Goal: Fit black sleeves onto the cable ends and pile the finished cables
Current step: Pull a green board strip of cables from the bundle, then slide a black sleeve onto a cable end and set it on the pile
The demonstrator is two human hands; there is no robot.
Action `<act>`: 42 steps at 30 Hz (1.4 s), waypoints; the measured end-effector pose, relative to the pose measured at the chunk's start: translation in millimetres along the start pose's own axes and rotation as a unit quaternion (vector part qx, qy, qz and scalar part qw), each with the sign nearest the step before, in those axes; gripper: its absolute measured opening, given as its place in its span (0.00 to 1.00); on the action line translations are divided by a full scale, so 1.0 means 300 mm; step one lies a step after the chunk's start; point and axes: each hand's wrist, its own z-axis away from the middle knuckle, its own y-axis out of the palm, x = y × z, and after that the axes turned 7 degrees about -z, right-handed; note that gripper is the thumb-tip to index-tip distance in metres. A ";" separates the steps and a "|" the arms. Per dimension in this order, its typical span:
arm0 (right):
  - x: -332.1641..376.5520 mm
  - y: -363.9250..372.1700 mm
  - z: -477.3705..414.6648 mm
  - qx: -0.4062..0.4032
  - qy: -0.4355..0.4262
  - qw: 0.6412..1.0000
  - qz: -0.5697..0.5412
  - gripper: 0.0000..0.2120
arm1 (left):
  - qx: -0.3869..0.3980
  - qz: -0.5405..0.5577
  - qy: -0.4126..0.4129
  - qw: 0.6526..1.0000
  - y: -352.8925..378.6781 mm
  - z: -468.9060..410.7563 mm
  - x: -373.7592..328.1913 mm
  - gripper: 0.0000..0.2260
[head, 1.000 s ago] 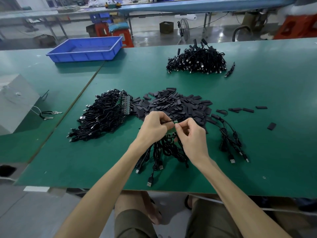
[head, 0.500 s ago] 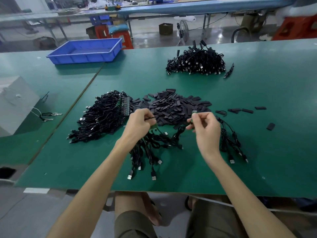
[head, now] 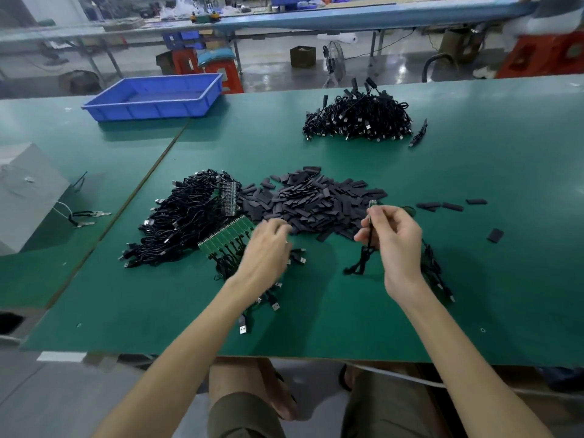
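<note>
Nearest, on the green-matted table [head: 316, 330], loose black cables with silver USB plugs [head: 274, 304] lie under the left forearm. Just beyond them, the left hand [head: 268, 248] is at the near edge of the heap of flat black rubbery sleeves [head: 316, 200]. The hand is motion-blurred, so I cannot tell whether its fingers are spread or already pinching one.

Beside it, the right hand [head: 396, 240] is raised, thumb and forefinger pinching a thin black cable [head: 361, 263] just below its small green board tip [head: 373, 202]; the rest droops to the mat. That cable looks light and limp, so it is best held close behind the board, where the stiff end can be steered. The bare board seems delicate and wants gentle pressure.

The sleeves look light and soft, likely to flatten shut. Taking one by a single end should leave its mouth free.

Left of the heap sits a tangled pile of unsleeved black cables [head: 186, 216]. Farther back lie the pile of finished cables [head: 357, 121] and a blue plastic tray [head: 155, 96].
</note>
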 end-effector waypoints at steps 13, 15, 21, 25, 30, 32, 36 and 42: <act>-0.146 -0.065 0.003 -0.033 0.140 0.989 -0.016 0.08 | -0.022 -0.058 -0.027 0.998 0.080 0.073 0.090 0.20; -0.163 -0.077 0.002 -0.038 0.163 0.985 -0.041 0.07 | -0.011 -0.078 -0.061 0.995 0.070 0.076 0.107 0.20; -0.236 -0.100 0.009 -0.036 0.207 0.972 -0.105 0.05 | -0.019 -0.044 -0.079 0.996 0.050 0.008 0.066 0.12; -0.264 -0.112 0.011 -0.021 0.184 0.980 -0.070 0.07 | 0.007 0.013 -0.024 1.000 0.061 -0.098 0.012 0.16; -0.286 -0.109 0.019 0.003 0.140 0.990 -0.005 0.09 | 0.051 0.012 0.016 0.998 0.086 -0.233 -0.017 0.32; -0.295 -0.108 0.021 0.012 0.128 0.992 0.011 0.08 | 0.053 -0.021 0.021 0.998 0.113 -0.255 -0.017 0.30; -0.307 -0.106 0.020 0.016 0.112 0.993 0.036 0.07 | -0.002 -0.072 0.017 0.997 0.145 -0.270 -0.010 0.18; -0.313 -0.101 0.023 0.026 0.102 0.993 0.045 0.05 | -0.036 -0.037 -0.005 0.999 0.139 -0.259 -0.005 0.09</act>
